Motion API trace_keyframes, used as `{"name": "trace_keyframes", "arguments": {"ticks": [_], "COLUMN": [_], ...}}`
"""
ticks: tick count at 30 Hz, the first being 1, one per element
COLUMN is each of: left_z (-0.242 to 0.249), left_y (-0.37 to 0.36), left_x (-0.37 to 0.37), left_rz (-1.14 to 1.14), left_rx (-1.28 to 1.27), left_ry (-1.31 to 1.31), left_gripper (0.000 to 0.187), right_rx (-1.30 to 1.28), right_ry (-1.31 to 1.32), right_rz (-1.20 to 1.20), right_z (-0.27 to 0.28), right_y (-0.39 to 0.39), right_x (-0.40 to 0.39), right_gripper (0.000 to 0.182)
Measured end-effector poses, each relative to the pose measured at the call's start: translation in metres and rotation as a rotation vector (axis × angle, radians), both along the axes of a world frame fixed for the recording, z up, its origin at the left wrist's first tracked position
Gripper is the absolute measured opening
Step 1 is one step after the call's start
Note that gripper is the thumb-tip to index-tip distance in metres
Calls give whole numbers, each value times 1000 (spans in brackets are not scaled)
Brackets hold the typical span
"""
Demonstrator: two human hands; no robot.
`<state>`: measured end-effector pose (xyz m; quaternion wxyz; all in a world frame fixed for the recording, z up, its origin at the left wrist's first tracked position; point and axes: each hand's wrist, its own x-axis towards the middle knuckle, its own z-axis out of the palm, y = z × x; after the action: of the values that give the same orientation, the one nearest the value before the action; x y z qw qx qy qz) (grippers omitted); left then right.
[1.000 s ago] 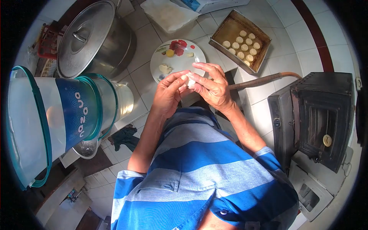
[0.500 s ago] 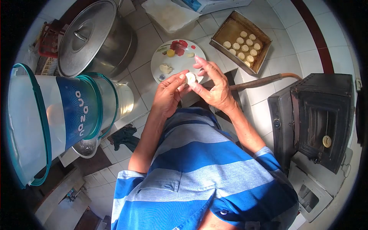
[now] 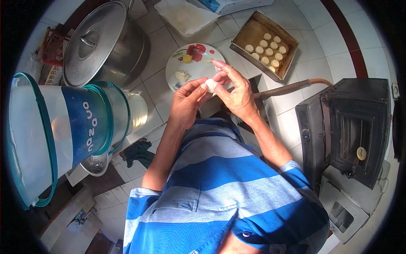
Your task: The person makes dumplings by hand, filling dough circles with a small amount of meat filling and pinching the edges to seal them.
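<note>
A small white ball of dough (image 3: 211,85) is held between both my hands, over the near edge of a flowered plate (image 3: 171,70). My left hand (image 3: 185,103) pinches the dough from the left with thumb and fingers. From the right, my right hand (image 3: 239,94) presses its thumb against the dough, with its fingers curved over the far side. On the plate lie a yellow ball (image 3: 187,59), a lump of pale dough (image 3: 182,76) and a small pale piece (image 3: 209,60) near my right fingertips.
A metal baking tray (image 3: 243,51) with several pale dough rounds (image 3: 269,52) stands at the back right. A large lidded pot (image 3: 133,57) and a clear bucket (image 3: 46,122) are on the left. A black oven (image 3: 355,97) and a hose (image 3: 287,88) are on the right.
My right thumb and fingers have closed in on the dough, which now looks more covered and rounder. My left hand stays almost in place.
</note>
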<state>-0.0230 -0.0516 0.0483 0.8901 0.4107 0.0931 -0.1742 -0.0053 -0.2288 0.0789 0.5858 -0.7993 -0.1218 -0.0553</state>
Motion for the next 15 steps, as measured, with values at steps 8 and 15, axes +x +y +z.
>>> {"name": "trace_keyframes", "arguments": {"ticks": [8, 15], "left_z": [-3, -5], "left_y": [1, 2], "left_x": [1, 1], "left_rz": [-8, -21], "left_rx": [-4, -20], "left_ry": [-7, 2], "left_gripper": [26, 25], "right_rx": [6, 8], "right_ry": [-2, 24], "right_rz": [11, 23], "right_z": [-2, 3], "right_y": [-2, -3], "right_x": [3, 4], "right_gripper": [55, 55]}}
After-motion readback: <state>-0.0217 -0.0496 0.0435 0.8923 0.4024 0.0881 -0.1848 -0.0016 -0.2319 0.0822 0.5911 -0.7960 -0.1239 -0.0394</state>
